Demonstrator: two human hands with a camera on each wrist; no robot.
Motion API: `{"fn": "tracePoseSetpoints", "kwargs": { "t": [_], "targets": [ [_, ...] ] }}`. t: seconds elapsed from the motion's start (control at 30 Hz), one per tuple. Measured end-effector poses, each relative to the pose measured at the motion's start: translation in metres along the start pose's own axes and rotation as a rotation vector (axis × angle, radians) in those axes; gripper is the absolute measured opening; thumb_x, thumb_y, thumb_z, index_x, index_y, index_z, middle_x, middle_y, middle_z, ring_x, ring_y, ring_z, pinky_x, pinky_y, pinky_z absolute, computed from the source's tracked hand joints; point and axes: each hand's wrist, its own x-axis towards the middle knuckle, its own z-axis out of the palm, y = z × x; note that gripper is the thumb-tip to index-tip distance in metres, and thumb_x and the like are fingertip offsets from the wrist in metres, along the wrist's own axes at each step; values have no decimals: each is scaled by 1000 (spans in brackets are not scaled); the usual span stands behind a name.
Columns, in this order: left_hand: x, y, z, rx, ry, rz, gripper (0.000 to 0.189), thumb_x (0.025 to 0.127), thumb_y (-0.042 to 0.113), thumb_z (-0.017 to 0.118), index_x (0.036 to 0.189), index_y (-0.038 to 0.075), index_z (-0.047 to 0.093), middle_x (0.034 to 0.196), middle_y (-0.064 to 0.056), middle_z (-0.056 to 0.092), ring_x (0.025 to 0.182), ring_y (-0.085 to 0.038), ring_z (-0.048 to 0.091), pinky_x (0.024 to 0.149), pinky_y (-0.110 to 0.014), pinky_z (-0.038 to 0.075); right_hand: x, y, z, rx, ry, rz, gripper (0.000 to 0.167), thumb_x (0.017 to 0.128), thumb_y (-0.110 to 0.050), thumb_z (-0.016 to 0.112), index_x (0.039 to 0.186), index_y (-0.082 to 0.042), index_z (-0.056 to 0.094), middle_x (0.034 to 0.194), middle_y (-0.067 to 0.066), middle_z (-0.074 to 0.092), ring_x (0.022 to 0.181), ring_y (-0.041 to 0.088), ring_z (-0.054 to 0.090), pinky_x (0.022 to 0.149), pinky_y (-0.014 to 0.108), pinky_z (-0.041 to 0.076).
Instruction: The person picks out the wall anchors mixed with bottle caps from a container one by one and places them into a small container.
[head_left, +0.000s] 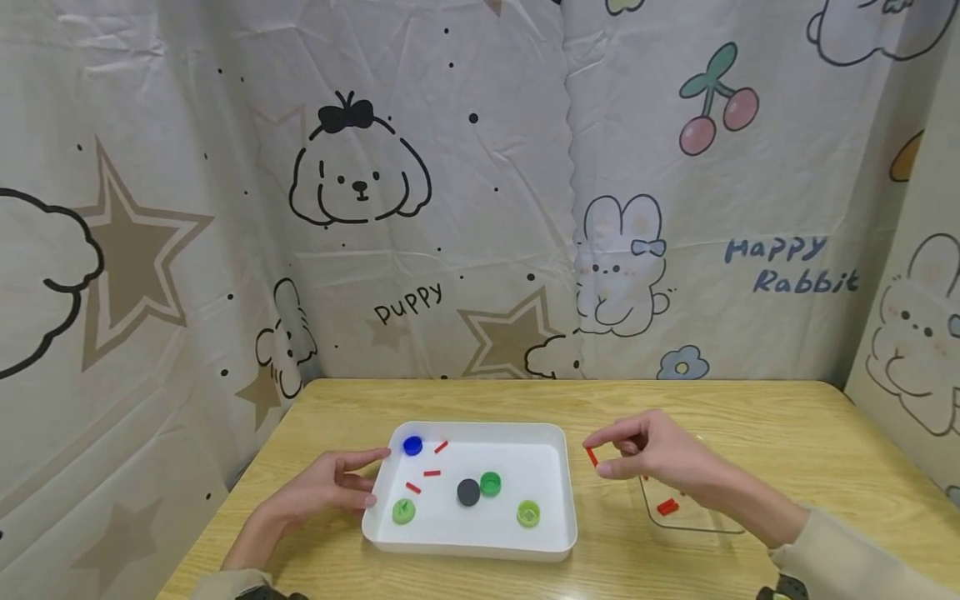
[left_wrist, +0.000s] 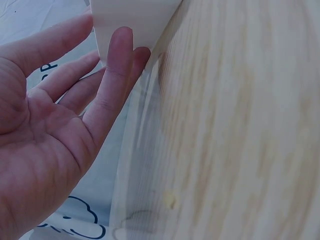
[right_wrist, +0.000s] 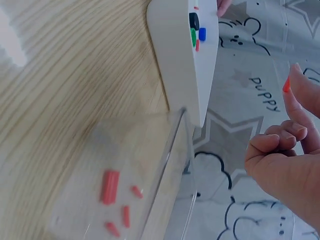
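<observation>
A white tray (head_left: 480, 546) stands on the table, with several round caps and three short red sticks (head_left: 432, 473) in it. At its left wall my left hand (head_left: 330, 483) rests its fingertips, the fingers (left_wrist: 107, 95) mostly straight in the left wrist view. To the right of the tray my right hand (head_left: 660, 454) pinches a red stick (head_left: 592, 457) between thumb and index finger, raised over the table. In the right wrist view the other fingers are curled, and a bit of the red stick (right_wrist: 286, 85) shows at the fingertips.
A clear plastic box (head_left: 697, 528) with red pieces (head_left: 667, 507) lies under my right forearm, partly hidden. In the tray are a blue cap (head_left: 412, 446), a black cap (head_left: 468, 492), a green cap (head_left: 491, 483) and light green ones (head_left: 528, 513). A printed curtain hangs behind the table.
</observation>
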Motion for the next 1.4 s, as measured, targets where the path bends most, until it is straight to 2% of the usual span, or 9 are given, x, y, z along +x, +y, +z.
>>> {"fn": "tracePoseSetpoints", "kwargs": {
  "t": [0.37,0.67,0.77,1.07,1.4],
  "targets": [
    [-3,2,0,-27,-12,8,77,92,6,78,159,-4,40,151,-32,50,126,-38,65,90,-44,61,-27,17,-27,-7,69,47,43,90,-15,85,127,3,74,76,1,37,72,16,40,63,28,41],
    [-3,1,1,-20,-19,29,77,93,5,78,159,-5,39,154,-33,47,127,-40,64,89,-44,61,-45,38,-45,2,98,91,48,92,-12,81,132,10,67,73,-2,33,72,14,41,69,30,43],
    [-3,1,1,-26,-15,25,77,93,5,78,159,-5,40,155,-33,46,127,-41,63,89,-45,61,-49,43,-49,-3,105,112,48,93,-12,80,133,11,66,74,-1,33,74,16,41,68,32,40],
    [-2,2,1,-12,-4,5,78,92,7,80,158,-4,41,155,-31,46,127,-39,64,91,-44,61,-57,57,-58,-101,141,156,45,91,-12,83,129,7,70,75,0,30,73,17,38,66,32,35],
    [-1,0,0,-30,-13,11,78,92,6,80,159,-4,41,155,-31,46,127,-39,63,91,-45,61,-55,61,-60,-182,143,141,40,89,-12,84,124,5,74,71,-1,26,67,14,32,63,30,34]
  ]
}}
